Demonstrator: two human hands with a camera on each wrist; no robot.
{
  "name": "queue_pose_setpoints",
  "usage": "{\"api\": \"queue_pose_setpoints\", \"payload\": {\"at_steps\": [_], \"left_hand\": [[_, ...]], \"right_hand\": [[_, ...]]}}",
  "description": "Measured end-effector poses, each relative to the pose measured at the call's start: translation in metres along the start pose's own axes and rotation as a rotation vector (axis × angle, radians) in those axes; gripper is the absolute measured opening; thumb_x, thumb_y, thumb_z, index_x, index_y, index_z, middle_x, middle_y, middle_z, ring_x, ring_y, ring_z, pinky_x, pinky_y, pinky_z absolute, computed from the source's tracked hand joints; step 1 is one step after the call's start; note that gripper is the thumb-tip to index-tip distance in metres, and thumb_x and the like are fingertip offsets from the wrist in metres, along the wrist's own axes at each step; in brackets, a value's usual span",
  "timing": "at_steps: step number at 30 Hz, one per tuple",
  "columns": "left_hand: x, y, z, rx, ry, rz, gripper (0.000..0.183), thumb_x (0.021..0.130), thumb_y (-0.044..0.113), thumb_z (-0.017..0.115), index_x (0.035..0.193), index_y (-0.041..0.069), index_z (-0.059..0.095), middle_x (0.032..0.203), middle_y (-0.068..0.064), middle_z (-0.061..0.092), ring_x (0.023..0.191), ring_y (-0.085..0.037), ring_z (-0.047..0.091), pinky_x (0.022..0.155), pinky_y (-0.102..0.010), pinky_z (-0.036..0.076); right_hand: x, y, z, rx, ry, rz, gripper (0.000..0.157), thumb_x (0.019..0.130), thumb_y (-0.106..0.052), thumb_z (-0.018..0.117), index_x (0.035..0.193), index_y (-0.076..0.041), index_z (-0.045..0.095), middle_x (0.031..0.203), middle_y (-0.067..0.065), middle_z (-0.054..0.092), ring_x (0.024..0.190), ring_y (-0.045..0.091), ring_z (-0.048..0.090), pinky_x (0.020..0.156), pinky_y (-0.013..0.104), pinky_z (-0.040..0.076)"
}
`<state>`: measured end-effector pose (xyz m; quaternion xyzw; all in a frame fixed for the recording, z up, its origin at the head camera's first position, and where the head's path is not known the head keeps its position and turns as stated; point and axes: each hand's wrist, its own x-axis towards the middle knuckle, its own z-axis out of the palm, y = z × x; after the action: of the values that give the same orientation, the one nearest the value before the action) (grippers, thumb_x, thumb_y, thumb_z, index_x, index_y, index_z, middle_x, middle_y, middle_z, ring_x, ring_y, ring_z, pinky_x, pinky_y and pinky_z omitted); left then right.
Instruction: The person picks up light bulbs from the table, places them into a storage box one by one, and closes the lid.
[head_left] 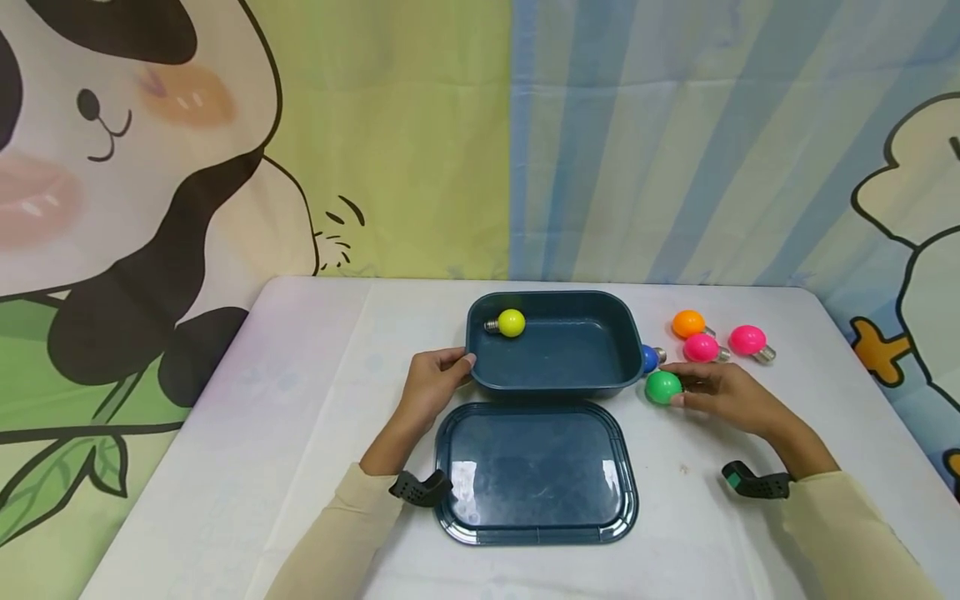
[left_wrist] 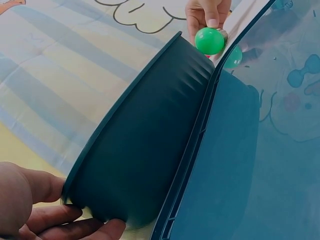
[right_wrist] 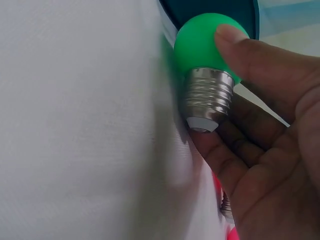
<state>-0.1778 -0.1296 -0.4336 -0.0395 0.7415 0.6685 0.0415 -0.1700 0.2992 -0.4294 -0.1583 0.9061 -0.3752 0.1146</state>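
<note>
My right hand (head_left: 723,396) pinches a green light bulb (right_wrist: 207,45) between thumb and fingers, just right of a dark blue plastic container (head_left: 555,387). Its silver screw base shows in the right wrist view. At the container's left end my left hand (head_left: 431,383) grips the rim, the thumb on top and the other fingers against the outer wall. Inside the container lies a yellow bulb (head_left: 512,323), its base pointing left. A blue bulb (head_left: 649,358) sits by the right wall, partly hidden behind the container's corner.
In front of the container lies its matching dark blue lid (head_left: 536,471), flat on the white table (head_left: 315,467). To the right are an orange bulb (head_left: 687,323) and two pink bulbs, one nearer (head_left: 701,348) and one farther right (head_left: 747,340). Behind the table hangs a cartoon-printed curtain (head_left: 420,150).
</note>
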Motion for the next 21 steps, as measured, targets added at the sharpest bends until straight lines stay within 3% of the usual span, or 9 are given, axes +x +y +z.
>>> {"api": "queue_pose_setpoints", "payload": {"at_steps": [9, 16, 21], "left_hand": [[0.000, 0.002, 0.001, -0.005, 0.003, -0.004, 0.038, 0.094, 0.013, 0.064, 0.123, -0.011, 0.060, 0.114, -0.021, 0.066, 0.100, -0.028, 0.068, 0.083, -0.031, 0.055], [0.000, 0.001, 0.001, -0.045, 0.003, -0.020, 0.038, 0.094, 0.010, 0.064, 0.123, -0.013, 0.059, 0.112, -0.023, 0.066, 0.100, -0.028, 0.068, 0.082, -0.030, 0.055], [0.000, 0.002, 0.002, -0.031, 0.010, -0.022, 0.037, 0.094, 0.011, 0.065, 0.123, -0.012, 0.060, 0.112, -0.022, 0.066, 0.099, -0.028, 0.068, 0.082, -0.030, 0.055]], "right_hand": [[0.002, -0.014, -0.011, -0.007, 0.056, -0.056, 0.042, 0.093, -0.015, 0.068, 0.132, -0.003, 0.059, 0.121, 0.018, 0.063, 0.108, 0.037, 0.059, 0.078, 0.022, 0.054], [0.008, -0.025, -0.022, -0.003, 0.036, -0.052, 0.045, 0.093, -0.015, 0.068, 0.134, -0.001, 0.057, 0.122, 0.021, 0.063, 0.109, 0.038, 0.061, 0.079, 0.026, 0.056], [0.008, -0.031, -0.025, -0.017, 0.037, -0.053, 0.046, 0.092, -0.013, 0.069, 0.134, 0.001, 0.056, 0.125, 0.022, 0.061, 0.109, 0.037, 0.061, 0.080, 0.020, 0.053]]}}
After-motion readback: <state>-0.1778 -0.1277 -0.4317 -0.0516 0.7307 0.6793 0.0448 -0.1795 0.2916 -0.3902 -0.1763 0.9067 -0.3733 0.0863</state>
